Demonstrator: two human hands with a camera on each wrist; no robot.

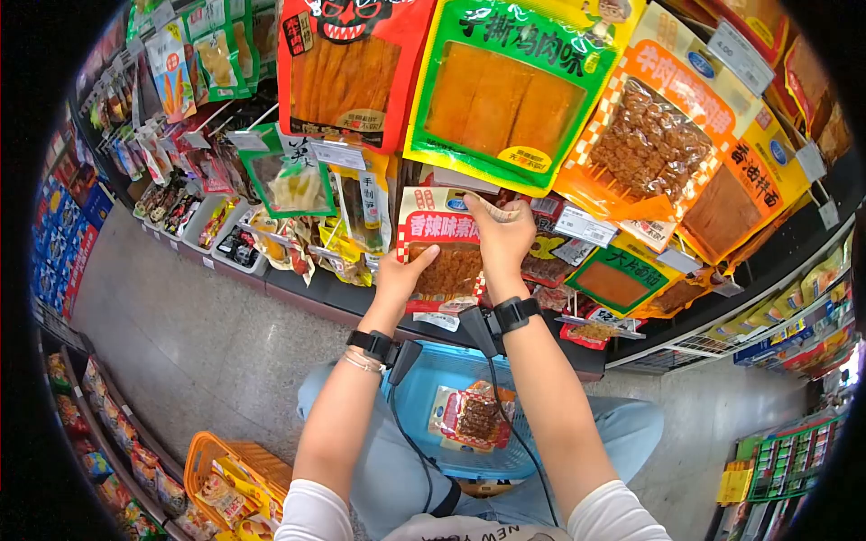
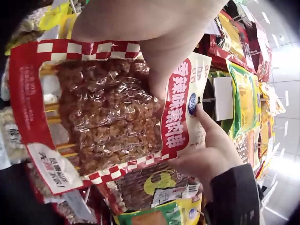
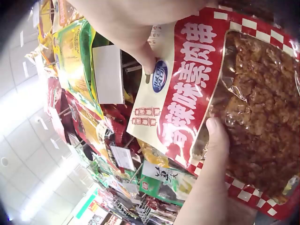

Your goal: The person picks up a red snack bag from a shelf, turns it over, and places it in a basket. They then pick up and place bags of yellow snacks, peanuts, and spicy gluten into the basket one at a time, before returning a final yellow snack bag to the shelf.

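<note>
A red-and-cream snack packet (image 1: 444, 261) with a checkered border and a clear window showing brown skewered pieces is held upright before the rack. The left hand (image 1: 398, 281) grips its left edge, thumb across the front. At the top, by the hang hole, the right hand (image 1: 502, 236) pinches the packet's header. In the left wrist view the packet (image 2: 108, 112) lies sideways, with the left hand (image 2: 159, 33) over it and the right hand (image 2: 211, 152) at the header. The right wrist view shows the right hand (image 3: 136, 28) near the blue logo and the left thumb on the window.
A blue basket (image 1: 410, 383) with a similar packet (image 1: 476, 417) in it sits between the person's knees. Hanging packets (image 1: 505, 99) and price tags (image 1: 586, 225) surround the hands. An orange basket (image 1: 203, 451) holding yellow packages stands on the floor at lower left.
</note>
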